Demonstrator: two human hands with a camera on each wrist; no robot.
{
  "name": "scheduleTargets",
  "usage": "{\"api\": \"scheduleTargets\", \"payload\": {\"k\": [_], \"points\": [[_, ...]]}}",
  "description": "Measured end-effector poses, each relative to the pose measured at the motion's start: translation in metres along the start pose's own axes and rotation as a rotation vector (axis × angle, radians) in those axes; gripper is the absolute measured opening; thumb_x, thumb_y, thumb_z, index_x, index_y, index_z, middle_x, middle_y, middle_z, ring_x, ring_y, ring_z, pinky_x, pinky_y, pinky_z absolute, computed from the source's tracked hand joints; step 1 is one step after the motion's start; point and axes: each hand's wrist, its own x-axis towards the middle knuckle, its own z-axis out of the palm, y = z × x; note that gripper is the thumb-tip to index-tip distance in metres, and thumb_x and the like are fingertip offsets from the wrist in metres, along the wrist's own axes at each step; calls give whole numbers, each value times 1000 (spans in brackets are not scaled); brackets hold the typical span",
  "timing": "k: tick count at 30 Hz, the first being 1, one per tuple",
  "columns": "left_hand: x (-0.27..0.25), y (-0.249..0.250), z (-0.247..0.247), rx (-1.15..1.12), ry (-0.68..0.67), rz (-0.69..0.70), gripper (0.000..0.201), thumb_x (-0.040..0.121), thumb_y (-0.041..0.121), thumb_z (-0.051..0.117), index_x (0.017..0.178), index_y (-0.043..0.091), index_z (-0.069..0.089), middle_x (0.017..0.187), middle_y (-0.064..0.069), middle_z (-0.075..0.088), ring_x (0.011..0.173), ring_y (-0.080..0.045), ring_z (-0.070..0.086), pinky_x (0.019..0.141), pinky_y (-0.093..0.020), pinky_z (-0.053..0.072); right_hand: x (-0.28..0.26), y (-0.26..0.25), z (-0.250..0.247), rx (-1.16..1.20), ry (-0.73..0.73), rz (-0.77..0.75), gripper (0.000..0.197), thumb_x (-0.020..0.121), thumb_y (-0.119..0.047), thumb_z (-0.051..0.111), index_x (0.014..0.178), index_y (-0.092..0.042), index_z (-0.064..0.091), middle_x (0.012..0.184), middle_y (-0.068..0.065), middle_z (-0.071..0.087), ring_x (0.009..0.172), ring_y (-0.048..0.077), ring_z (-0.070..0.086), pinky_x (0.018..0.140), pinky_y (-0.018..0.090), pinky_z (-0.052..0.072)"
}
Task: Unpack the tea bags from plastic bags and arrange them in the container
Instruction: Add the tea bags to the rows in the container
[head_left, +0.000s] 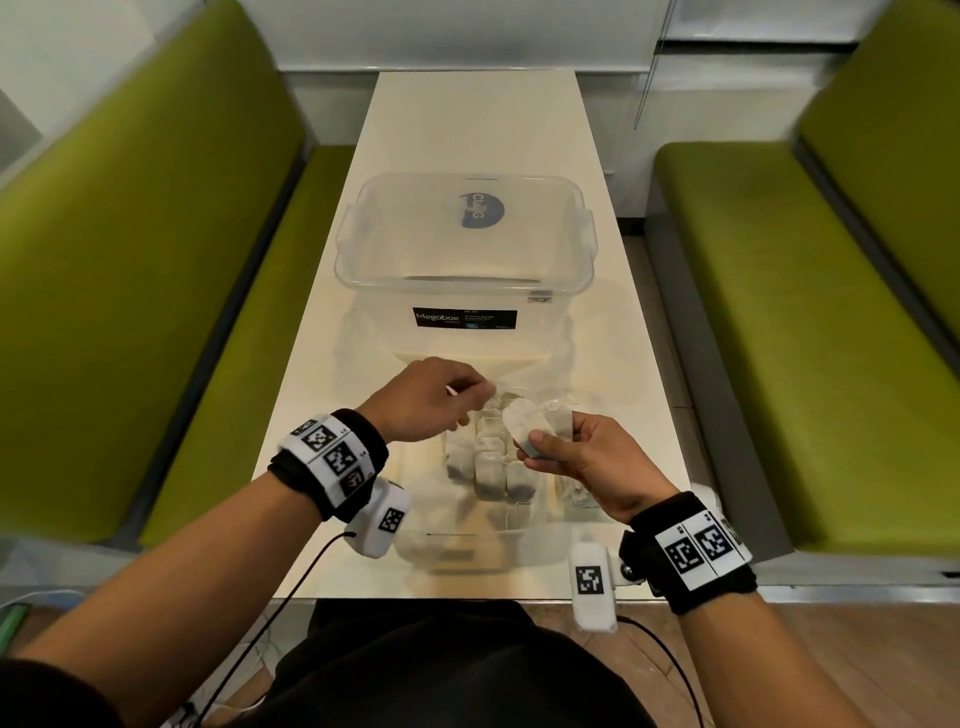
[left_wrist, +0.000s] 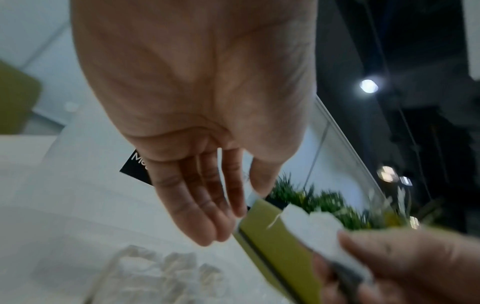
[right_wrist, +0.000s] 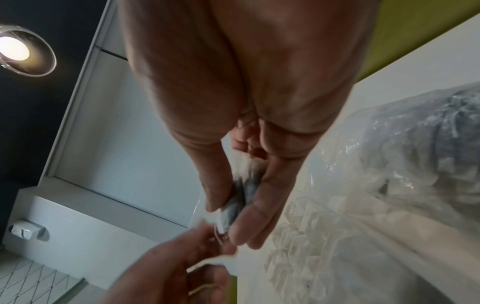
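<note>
My right hand (head_left: 540, 441) pinches a white tea bag (head_left: 524, 423) in its clear plastic wrapper between thumb and fingers; in the right wrist view the tea bag (right_wrist: 241, 197) looks grey and squeezed. My left hand (head_left: 467, 397) pinches the wrapper's edge (left_wrist: 253, 197) with thumb and forefinger, its other fingers (left_wrist: 197, 205) nearly straight. Both hands hover over a low clear container (head_left: 540, 545) near the table's front, where several tea bags (head_left: 488, 470) stand in rows.
A large clear lidded Megabox tub (head_left: 465, 244) stands behind the hands on the narrow white table (head_left: 467, 114). Crumpled clear plastic bags (head_left: 566, 364) with more tea bags (right_wrist: 415, 164) lie to the right. Green benches (head_left: 769, 332) flank the table.
</note>
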Motion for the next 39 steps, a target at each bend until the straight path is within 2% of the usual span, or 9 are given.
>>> {"api": "scheduleTargets", "payload": {"k": [2,5,8,11,16,21,26,31,39], "points": [[-7,11,-4,-234,-89,-19,33,99,45,60,115,18,72,103,4,75,81,-14,74,74,-29,61,0,-1,2,-17,-25,-16,31,87,-8,75,114,5,70,103,19,77,98,28,75,83,30,62],[-14,16,-6,-288,-168,21,32,96,30,69,123,12,69,107,-6,74,80,-14,72,72,-26,60,-1,-2,8,-47,-74,-42,42,80,-16,78,118,2,70,106,17,77,97,25,74,82,29,60],[-15,14,-7,-273,-157,48,23,94,19,73,114,9,72,96,-10,76,74,-12,70,76,-29,61,-1,-1,11,-69,-93,-62,37,86,-6,76,122,-1,69,112,21,75,99,25,73,83,29,60],[-15,14,-11,-256,-112,44,16,92,18,75,105,9,73,83,-3,75,69,-11,68,76,-31,61,1,2,9,-114,-94,-54,32,87,0,75,119,2,70,115,21,75,100,24,72,88,31,60],[-18,12,-24,-78,-52,53,14,94,26,73,103,16,73,81,5,75,68,-5,68,69,-18,56,8,11,0,-72,46,37,23,95,6,62,115,-1,70,117,23,73,108,30,73,93,28,59],[-20,-8,-23,249,-63,52,13,95,32,70,103,23,73,88,17,68,77,1,64,69,-16,49,6,12,-10,-44,83,49,20,100,1,57,115,-4,69,116,19,74,110,28,73,93,26,59],[-19,-26,-4,422,-221,36,15,96,31,67,106,21,72,93,14,65,84,-8,62,79,-25,49,3,9,-13,-67,100,21,17,103,-5,56,108,-6,72,116,13,75,106,24,75,91,25,59],[-12,-34,16,452,-332,14,14,95,31,68,106,23,72,100,10,71,85,-10,62,74,-23,44,2,5,-11,-95,104,12,19,105,-10,55,106,-6,73,120,4,74,104,21,75,92,24,58],[2,-35,27,535,-276,-22,15,96,29,65,107,20,70,109,2,71,88,-14,58,79,-28,46,2,1,-12,-89,121,10,17,101,-5,58,111,-3,73,125,4,72,105,23,75,100,30,55]]}}
